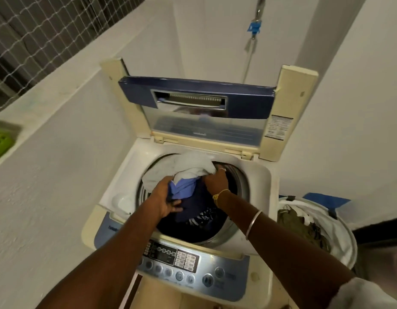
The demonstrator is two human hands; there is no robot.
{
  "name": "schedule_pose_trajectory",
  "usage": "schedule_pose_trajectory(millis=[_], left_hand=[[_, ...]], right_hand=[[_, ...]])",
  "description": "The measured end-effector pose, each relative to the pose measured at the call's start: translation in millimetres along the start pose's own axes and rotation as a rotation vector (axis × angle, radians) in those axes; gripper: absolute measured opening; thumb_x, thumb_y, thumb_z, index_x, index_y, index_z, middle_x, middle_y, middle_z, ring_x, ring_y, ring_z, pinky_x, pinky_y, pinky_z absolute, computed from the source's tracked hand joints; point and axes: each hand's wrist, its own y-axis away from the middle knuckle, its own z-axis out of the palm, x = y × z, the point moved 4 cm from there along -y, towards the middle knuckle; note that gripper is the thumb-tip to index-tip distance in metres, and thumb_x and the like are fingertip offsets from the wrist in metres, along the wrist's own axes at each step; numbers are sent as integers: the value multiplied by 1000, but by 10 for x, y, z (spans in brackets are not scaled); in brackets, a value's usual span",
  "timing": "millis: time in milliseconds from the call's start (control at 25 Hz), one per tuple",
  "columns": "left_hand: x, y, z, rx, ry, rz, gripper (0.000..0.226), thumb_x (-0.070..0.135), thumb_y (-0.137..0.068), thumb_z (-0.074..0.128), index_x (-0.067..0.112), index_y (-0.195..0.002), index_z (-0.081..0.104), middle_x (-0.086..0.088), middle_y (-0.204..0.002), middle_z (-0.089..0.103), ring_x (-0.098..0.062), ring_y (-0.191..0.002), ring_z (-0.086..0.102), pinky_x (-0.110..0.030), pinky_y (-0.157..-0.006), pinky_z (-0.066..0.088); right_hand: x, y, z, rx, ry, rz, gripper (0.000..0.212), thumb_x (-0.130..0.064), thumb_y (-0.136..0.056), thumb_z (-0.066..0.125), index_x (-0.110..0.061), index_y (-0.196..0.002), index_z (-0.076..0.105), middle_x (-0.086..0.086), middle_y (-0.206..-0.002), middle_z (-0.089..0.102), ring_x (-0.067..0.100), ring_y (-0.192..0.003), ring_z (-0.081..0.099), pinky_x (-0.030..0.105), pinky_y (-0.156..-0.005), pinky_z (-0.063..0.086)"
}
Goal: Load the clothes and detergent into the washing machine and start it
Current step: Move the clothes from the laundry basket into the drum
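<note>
A top-loading washing machine (117, 190) stands in front of me with its lid (197, 99) raised. A bundle of clothes (184, 172), white, light blue and navy, sits over the drum opening. My left hand (165, 197) grips the bundle's left side at the blue fabric. My right hand (215, 179) holds its right side, fingers tucked under the white cloth. Dark and striped garments lie lower in the drum (235, 181). The control panel (182, 262) runs along the near edge. No detergent is in view.
A white laundry basket (344, 233) with olive and white clothes stands to the machine's right. White walls close in on both sides. A green plastic crate (1, 139) sits on the ledge at far left, below a netted window. A cord hangs behind the lid.
</note>
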Motion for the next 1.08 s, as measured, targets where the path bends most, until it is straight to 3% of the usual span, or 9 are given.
schedule_pose_trajectory(millis=[80,160,280,360,480,640,840,1000,1080], left_hand=[[-184,-169,-162,109,-112,-49,39,36,-93,59,6,-116,60,-16,-111,59,-31,-93,55,-40,-78,45],[-284,-297,-160,203,-107,46,39,26,-92,60,4,-124,60,-20,-104,63,-32,-86,59,-37,-72,48],[-224,-286,169,316,-202,350,21,28,-85,52,13,-88,67,-15,-84,65,-32,-86,64,-40,-73,51],[-171,-22,624,349,-318,621,16,27,-91,52,17,-86,63,-7,-83,67,-26,-82,64,-35,-74,51],[-280,449,1469,263,-362,932,12,30,-102,50,21,-104,56,2,-93,67,-11,-83,65,-24,-77,52],[-688,836,2620,-67,-522,1153,17,36,-102,48,23,-111,55,8,-96,66,-3,-88,65,-16,-76,53],[-1418,643,3694,-304,-763,1068,13,39,-103,45,30,-106,54,10,-93,65,-5,-86,65,-25,-74,57],[-2097,-77,4106,-298,-938,847,28,46,-101,42,27,-114,57,5,-103,68,-11,-94,66,-34,-85,58],[-2429,-440,4239,-267,-1013,756,36,47,-101,41,23,-122,58,3,-113,67,-10,-102,63,-35,-96,54]], right_hand=[[308,-43,-51,-71,126,244,70,-3,-84,65,-4,-147,34,21,-131,53,39,-122,53,39,-98,44],[359,-56,-153,-109,183,250,72,-3,-83,71,-7,-146,37,18,-136,52,34,-125,52,34,-103,41],[111,18,-338,-56,219,24,47,-13,-86,71,-9,-129,54,11,-118,64,24,-111,60,29,-103,44],[-66,163,-574,35,123,-150,28,-20,-88,67,-17,-115,62,2,-97,70,17,-90,67,39,-95,53],[-167,447,-1148,156,-18,-320,13,-26,-95,62,-25,-108,60,-1,-83,68,14,-79,68,33,-78,59],[-6,670,-2201,441,-43,-414,12,-29,-97,60,-20,-105,60,-5,-83,69,10,-79,68,24,-69,58],[718,519,-3321,637,6,-264,7,-24,-99,58,-19,-96,61,-7,-81,66,4,-76,64,17,-68,51],[1515,252,-3910,591,110,-53,6,-26,-98,58,-23,-93,59,-17,-79,62,-6,-74,59,8,-70,44],[2047,32,-4138,537,210,35,10,-32,-99,55,-23,-97,59,-14,-81,63,-3,-78,60,11,-72,45]])
